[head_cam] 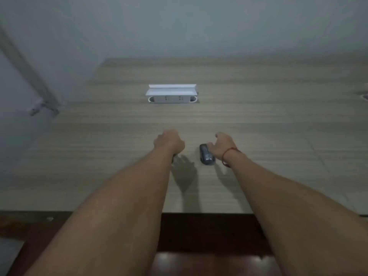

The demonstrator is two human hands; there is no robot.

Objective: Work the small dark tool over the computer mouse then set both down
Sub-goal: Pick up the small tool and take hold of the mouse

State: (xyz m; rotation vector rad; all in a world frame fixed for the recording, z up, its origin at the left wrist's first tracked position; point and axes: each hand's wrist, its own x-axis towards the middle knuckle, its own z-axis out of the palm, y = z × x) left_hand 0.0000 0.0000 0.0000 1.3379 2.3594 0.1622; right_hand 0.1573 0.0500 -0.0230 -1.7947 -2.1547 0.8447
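Note:
A dark computer mouse [206, 157] with white lettering lies on the wooden table [258, 120], its long side pointing away from me. My right hand [221, 144], a red string around its wrist, grips the mouse's far right end with thumb and curled fingers. My left hand [169, 142] hovers just left of the mouse with its fingers curled shut. A thin dark sliver, the small dark tool [172, 158], pokes out under its wrist; the rest of the tool is hidden by the hand.
A white socket box [172, 94] with a raised lid sits in the table further back. The table's front edge [207, 212] runs below my forearms. A grey wall stands behind, with a metal brace [42, 105] at left.

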